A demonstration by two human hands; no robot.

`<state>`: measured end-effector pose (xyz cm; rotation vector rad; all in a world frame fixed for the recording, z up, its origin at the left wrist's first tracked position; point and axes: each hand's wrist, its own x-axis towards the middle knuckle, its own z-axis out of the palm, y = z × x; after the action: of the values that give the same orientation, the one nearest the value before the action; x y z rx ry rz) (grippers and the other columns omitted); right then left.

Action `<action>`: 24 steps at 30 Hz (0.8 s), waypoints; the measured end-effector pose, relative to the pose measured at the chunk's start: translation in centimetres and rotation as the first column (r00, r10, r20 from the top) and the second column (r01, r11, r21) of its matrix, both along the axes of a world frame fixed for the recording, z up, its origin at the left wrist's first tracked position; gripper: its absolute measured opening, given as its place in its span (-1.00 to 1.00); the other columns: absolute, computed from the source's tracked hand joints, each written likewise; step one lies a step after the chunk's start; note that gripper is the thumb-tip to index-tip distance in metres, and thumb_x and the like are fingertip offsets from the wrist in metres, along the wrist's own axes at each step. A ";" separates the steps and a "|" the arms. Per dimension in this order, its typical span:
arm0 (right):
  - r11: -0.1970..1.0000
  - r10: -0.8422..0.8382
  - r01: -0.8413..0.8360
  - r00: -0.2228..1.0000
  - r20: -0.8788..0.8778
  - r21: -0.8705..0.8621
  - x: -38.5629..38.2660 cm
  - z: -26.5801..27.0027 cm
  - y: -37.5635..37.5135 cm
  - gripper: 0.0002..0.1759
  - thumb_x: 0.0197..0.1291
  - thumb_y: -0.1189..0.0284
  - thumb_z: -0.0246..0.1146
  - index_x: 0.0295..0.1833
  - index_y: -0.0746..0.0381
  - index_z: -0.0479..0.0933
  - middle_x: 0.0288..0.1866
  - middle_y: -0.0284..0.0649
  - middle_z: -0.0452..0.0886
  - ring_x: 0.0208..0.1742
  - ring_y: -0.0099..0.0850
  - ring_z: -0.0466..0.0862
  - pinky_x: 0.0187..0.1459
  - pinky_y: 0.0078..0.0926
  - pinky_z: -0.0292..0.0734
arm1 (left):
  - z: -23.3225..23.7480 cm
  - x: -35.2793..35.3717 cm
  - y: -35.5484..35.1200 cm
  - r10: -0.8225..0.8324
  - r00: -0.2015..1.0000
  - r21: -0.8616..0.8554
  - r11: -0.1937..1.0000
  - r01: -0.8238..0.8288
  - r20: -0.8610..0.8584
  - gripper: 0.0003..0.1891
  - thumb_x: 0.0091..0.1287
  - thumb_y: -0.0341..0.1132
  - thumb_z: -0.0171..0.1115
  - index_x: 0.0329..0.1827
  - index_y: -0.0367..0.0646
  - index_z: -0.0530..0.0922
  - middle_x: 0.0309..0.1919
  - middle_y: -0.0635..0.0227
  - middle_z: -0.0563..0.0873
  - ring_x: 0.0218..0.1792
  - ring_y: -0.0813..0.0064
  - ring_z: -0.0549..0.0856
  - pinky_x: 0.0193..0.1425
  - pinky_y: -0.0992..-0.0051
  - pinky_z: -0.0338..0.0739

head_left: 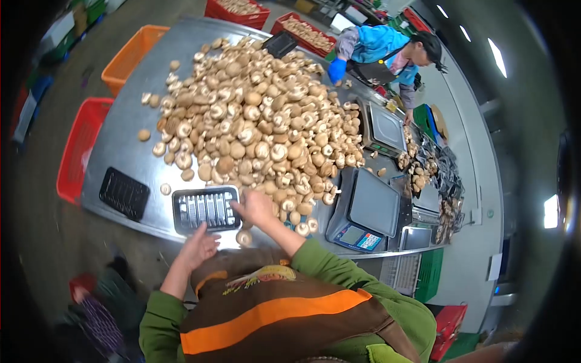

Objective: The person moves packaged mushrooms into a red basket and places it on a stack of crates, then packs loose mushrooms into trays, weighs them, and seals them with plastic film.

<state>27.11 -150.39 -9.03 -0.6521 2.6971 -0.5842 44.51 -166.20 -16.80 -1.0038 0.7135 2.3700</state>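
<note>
A shallow black plastic tray (pixel 206 210) with a ribbed, shiny bottom lies near the front edge of the metal table. At its right rim is my right hand (pixel 257 209), thumb over the edge and the other fingers curled down outside it, partly hidden. My left hand (pixel 198 247) is just below the tray's front edge, fingers apart and nothing in them. Beyond the tray spreads a big heap of brown-capped mushrooms (pixel 242 115). One loose mushroom (pixel 244 238) sits by my right wrist, another (pixel 165 189) left of the tray.
Another black tray (pixel 124 193) lies to the left. A digital scale (pixel 366 209) stands right, a second scale (pixel 385 127) farther back. Across the table works a person (pixel 381 54) with a blue glove. Red (pixel 82 151) and orange (pixel 130 57) crates flank the left edge.
</note>
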 end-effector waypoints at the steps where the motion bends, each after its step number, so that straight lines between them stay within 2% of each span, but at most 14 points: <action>1: 1.000 0.005 -0.005 1.000 0.002 0.003 -0.2 -0.1 -0.4 -0.57 -0.04 0.06 0.36 -0.43 0.25 0.53 -0.46 -0.03 0.63 -0.37 -0.07 0.65 -0.34 -0.12 0.51 | 0.2 -0.1 0.2 0.016 1.000 -0.046 0.999 -0.016 0.012 -0.38 0.25 0.23 0.19 0.08 -0.15 0.43 -0.11 0.18 0.65 -0.16 0.41 0.62 -0.14 0.46 0.53; 4: 1.000 0.015 -0.016 0.999 -0.052 -0.009 -0.7 -1.7 -1.5 -0.60 -0.05 0.07 0.37 -0.46 0.23 0.58 -0.50 -0.04 0.63 -0.42 -0.07 0.65 -0.38 -0.12 0.51 | 0.7 -0.7 0.7 0.110 0.993 -0.160 0.982 -0.103 0.039 -0.35 0.20 0.24 0.23 0.08 -0.16 0.45 -0.10 0.17 0.65 -0.12 0.40 0.61 -0.13 0.46 0.49; 9: 0.997 -0.014 0.016 1.000 0.028 -0.072 -0.5 -1.8 -2.7 -0.65 -0.07 0.18 0.37 -0.58 0.24 0.55 -0.57 -0.03 0.61 -0.44 -0.07 0.65 -0.36 -0.13 0.53 | 0.8 -0.5 -0.1 0.156 0.986 -0.142 0.979 -0.146 0.056 -0.51 0.25 0.13 0.21 -0.02 -0.12 0.57 -0.15 0.23 0.67 -0.17 0.43 0.58 -0.05 0.46 0.44; 12: 0.992 -0.035 0.041 0.998 0.046 -0.119 -0.1 -1.7 -2.3 -0.67 -0.07 0.20 0.35 -0.56 0.26 0.57 -0.52 0.03 0.62 -0.40 -0.04 0.66 -0.34 -0.11 0.54 | 1.1 -0.6 -0.2 0.118 0.989 -0.168 0.980 -0.102 0.085 -0.52 0.24 0.13 0.23 -0.06 -0.11 0.57 -0.20 0.28 0.68 -0.20 0.45 0.59 -0.06 0.46 0.44; 15: 0.997 -0.019 0.023 0.999 0.051 -0.072 0.0 -1.6 -2.5 -0.69 -0.08 0.21 0.32 -0.55 0.27 0.60 -0.52 0.03 0.62 -0.41 -0.05 0.66 -0.34 -0.11 0.55 | 1.5 -0.5 -0.2 0.093 0.989 -0.188 0.980 -0.070 0.116 -0.48 0.22 0.18 0.24 -0.09 -0.14 0.58 -0.19 0.28 0.68 -0.20 0.45 0.61 -0.08 0.50 0.46; 16: 0.999 -0.013 0.014 0.999 0.041 -0.035 0.0 -1.3 -2.4 -0.70 -0.10 0.22 0.30 -0.55 0.27 0.61 -0.53 0.02 0.62 -0.42 -0.05 0.66 -0.34 -0.11 0.55 | 1.4 -0.5 -0.6 0.026 0.992 -0.160 0.987 -0.006 0.124 -0.42 0.21 0.21 0.24 -0.07 -0.19 0.57 -0.16 0.27 0.68 -0.19 0.45 0.62 -0.07 0.51 0.46; 18: 1.000 0.000 -0.002 0.998 -0.058 -0.031 0.1 -1.1 -2.0 -0.70 -0.08 0.23 0.31 -0.62 0.25 0.60 -0.59 0.00 0.58 -0.49 -0.05 0.64 -0.40 -0.11 0.54 | 2.4 -0.8 -0.3 0.008 0.997 -0.140 0.990 0.003 0.075 -0.36 0.19 0.25 0.23 -0.05 -0.23 0.56 -0.13 0.27 0.68 -0.19 0.47 0.63 -0.07 0.52 0.45; 20: 0.999 0.005 -0.011 0.989 -0.150 -0.040 0.4 -0.2 -1.9 -0.70 -0.12 0.23 0.31 -0.65 0.24 0.57 -0.61 -0.01 0.57 -0.50 -0.06 0.64 -0.43 -0.15 0.54 | 2.6 -0.7 -0.6 -0.027 0.991 -0.196 0.979 0.052 0.132 -0.33 0.19 0.28 0.21 -0.03 -0.24 0.55 -0.12 0.26 0.68 -0.22 0.48 0.63 -0.14 0.60 0.45; 22: 0.997 0.017 -0.027 0.990 -0.140 -0.067 0.4 -0.2 -2.2 -0.70 -0.16 0.20 0.34 -0.62 0.23 0.56 -0.63 -0.07 0.56 -0.51 -0.06 0.63 -0.42 -0.17 0.51 | 2.2 -0.6 -1.2 -0.068 0.985 -0.176 0.980 0.096 0.158 -0.33 0.19 0.30 0.20 -0.06 -0.23 0.58 -0.17 0.27 0.70 -0.27 0.52 0.64 -0.26 0.67 0.45; 24: 0.998 -0.029 0.020 0.984 -0.177 -0.053 0.8 0.6 -2.6 -0.70 -0.20 0.19 0.36 -0.60 0.21 0.53 -0.63 -0.12 0.55 -0.50 -0.08 0.62 -0.39 -0.16 0.48 | 4.7 -1.0 -1.3 -0.136 0.972 -0.205 0.963 0.176 0.193 -0.35 0.18 0.30 0.20 -0.10 -0.21 0.60 -0.28 0.30 0.72 -0.38 0.55 0.64 -0.36 0.69 0.45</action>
<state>27.93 -153.01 -8.39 -0.7164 2.8676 -0.6314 43.49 -167.51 -12.09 -1.1865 0.9659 2.0678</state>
